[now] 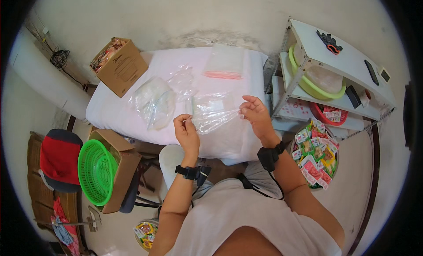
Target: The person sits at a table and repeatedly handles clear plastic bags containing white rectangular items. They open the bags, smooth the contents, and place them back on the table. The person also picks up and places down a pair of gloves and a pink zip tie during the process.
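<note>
A clear plastic bag (pixel 216 115) is stretched between my two hands above the table (pixel 115 120) with its pale cover. My left hand (pixel 185 130) pinches the bag's left edge between thumb and finger. At its right end, my right hand (pixel 254 113) pinches the film, with the other fingers partly spread. Left of the bag lie a crumpled clear zip bag (pixel 155 104) and more loose clear film (pixel 181 80). Beyond my hands, a stack of clear bags with pink-red edges (pixel 224 62) lies flat.
A cardboard box (pixel 122 67) holding packets stands at the table's back left. On the right is a metal shelf (pixel 347 54), beside a container of colourful packets (pixel 317 153). A green plastic basket (pixel 97 171) leans on an open carton (pixel 124 176) at left.
</note>
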